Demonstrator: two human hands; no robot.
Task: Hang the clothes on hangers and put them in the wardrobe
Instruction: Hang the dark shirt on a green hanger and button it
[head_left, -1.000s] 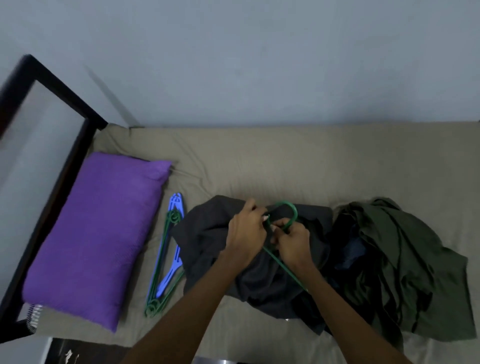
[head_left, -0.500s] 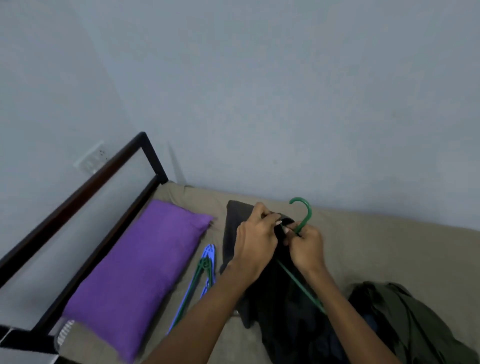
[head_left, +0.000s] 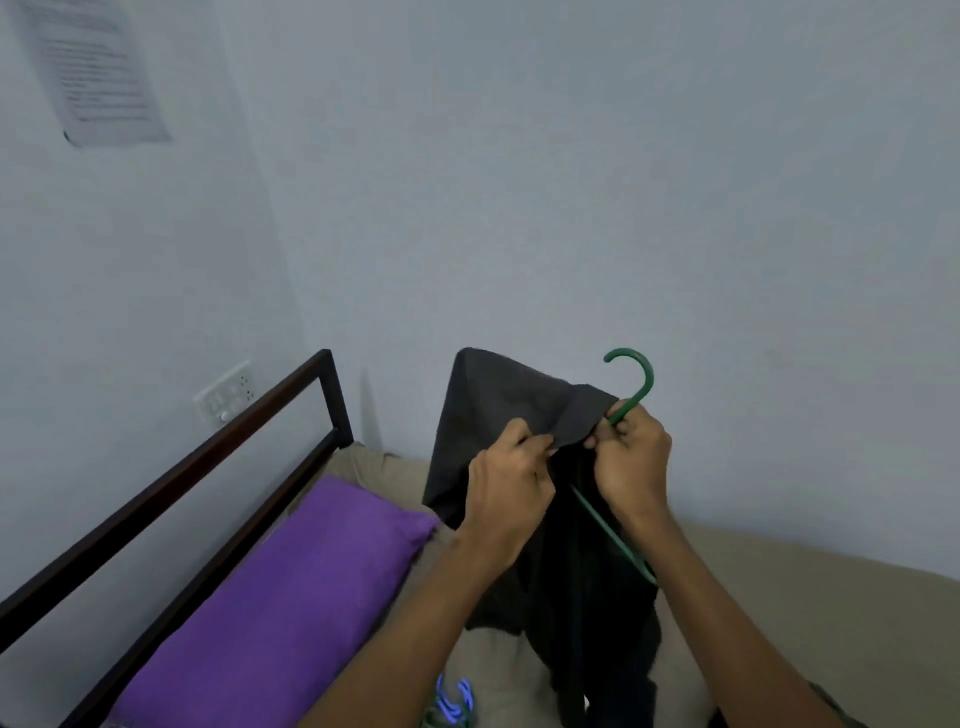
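- Currently the dark garment (head_left: 498, 415) is raised off the bed (head_left: 810, 587), in the middle of the scene and in front of the far wall, with its lower part hanging down toward the mattress.
- Right hand (head_left: 631, 462): fingers curled round the neck of the green hanger (head_left: 631, 387), just below the hook. The hook stands clear above the fist and opens toward the left.
- Left hand (head_left: 511, 488): fingers pinched on the cloth edge at the neckline, just left of the right hand — the two hands almost touch.
- Key relation: one hanger arm runs from the right-hand grip down and to the right, toward the near side, showing as a green line against the dark cloth. The other arm is hidden; judging by the raised corner of cloth at far left, it probably sits inside that shoulder.
- Judgement: the step in hand is seating the neckline round the hanger neck. The left hand is nearer the loose cloth, so it would do the pulling while the right hand steadies the hanger.
- Risk — cloth slipping off the exposed lower arm if the hanger tilts further.
- Other items: purple pillow (head_left: 291, 597) at near left beside the dark bed frame (head_left: 171, 473); spare hangers (head_left: 452, 701) at the near edge.
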